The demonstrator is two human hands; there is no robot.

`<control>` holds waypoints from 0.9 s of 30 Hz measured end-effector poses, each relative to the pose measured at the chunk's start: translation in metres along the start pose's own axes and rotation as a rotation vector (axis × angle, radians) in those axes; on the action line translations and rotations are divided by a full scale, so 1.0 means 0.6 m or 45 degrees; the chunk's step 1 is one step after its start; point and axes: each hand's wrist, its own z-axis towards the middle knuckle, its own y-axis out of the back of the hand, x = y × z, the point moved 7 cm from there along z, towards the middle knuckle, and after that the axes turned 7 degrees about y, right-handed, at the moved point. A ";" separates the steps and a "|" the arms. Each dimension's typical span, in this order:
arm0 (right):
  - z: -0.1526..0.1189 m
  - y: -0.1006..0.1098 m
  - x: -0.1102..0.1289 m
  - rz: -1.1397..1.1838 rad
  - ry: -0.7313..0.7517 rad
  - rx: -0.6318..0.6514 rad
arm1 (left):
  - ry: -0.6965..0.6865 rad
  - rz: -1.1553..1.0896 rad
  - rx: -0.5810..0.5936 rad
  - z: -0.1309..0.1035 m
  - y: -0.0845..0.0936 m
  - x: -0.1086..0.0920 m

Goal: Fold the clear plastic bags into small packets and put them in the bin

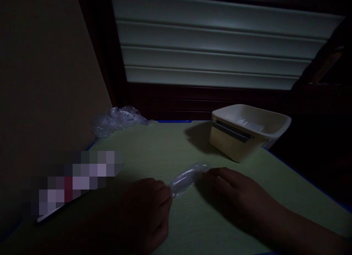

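Observation:
A clear, shiny plastic wrapper point(187, 178) lies slantwise between my two hands, low over the green tabletop point(181, 145). Its near left end is pinched in the curled fingers of my left hand point(150, 213). My right hand point(233, 185) has its fingertips closed on the far right end, palm down. The dim light hides what, if anything, is inside the wrapper, and both thumbs are hard to make out.
A cream bin point(225, 141) with a dark handle stands at the back right, clear plastic inside. Crumpled clear plastic point(118, 119) lies at the back left by the wall. A pixelated flat object point(79, 181) is at the left. Behind the table is a slatted panel point(209, 42).

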 end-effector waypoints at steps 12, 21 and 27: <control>0.052 -0.041 0.031 0.218 0.298 0.007 | 0.062 -0.287 -0.069 0.010 0.017 0.010; 0.044 -0.024 0.031 0.227 0.357 -0.063 | -0.004 -0.343 -0.340 -0.016 0.013 0.026; 0.039 -0.032 0.041 0.198 0.418 0.014 | 0.003 -0.376 -0.252 -0.011 0.011 0.017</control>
